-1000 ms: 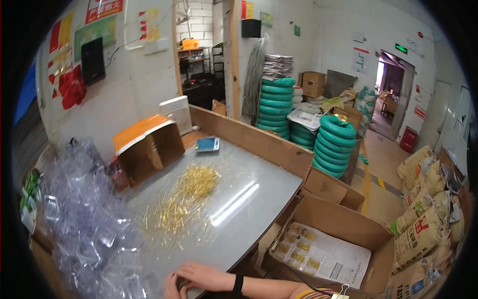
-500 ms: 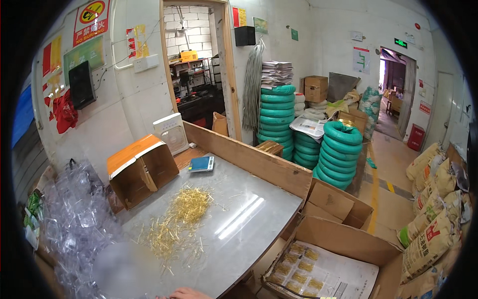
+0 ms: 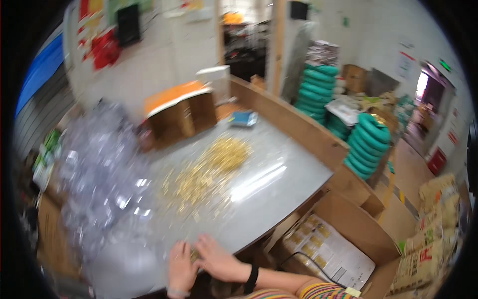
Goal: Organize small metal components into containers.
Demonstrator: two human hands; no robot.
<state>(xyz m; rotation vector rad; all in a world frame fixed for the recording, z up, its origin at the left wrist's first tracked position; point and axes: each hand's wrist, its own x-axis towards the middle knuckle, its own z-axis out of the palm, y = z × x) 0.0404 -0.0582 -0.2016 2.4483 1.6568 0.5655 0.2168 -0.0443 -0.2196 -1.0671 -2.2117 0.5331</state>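
Close together at the near edge of the grey table (image 3: 269,149) are my left hand (image 3: 181,269) and my right hand (image 3: 218,260). Their fingers are bent inward and closed around something small with a gold tint, too blurred to make out. A black band circles my right wrist, below a striped sleeve. Just beyond my hands lies a loose heap of thin gold-coloured metal pins (image 3: 226,154), with strays spreading toward me. To the left, a big pile of clear plastic boxes (image 3: 107,164) reaches the table's near corner.
An orange-topped cardboard box (image 3: 172,119) lies open-sided at the back, near a blue-topped scale (image 3: 243,118). A wooden board (image 3: 294,119) borders the far right edge. At right, a carton (image 3: 348,217) holds small filled packs on paper. Green-wrapped coils (image 3: 368,144) and sacks (image 3: 423,249) stand beyond.
The view has swung down and left, blurring the picture. Both my hands and my right forearm are now visible together, where before only part of one hand showed at the bottom edge.
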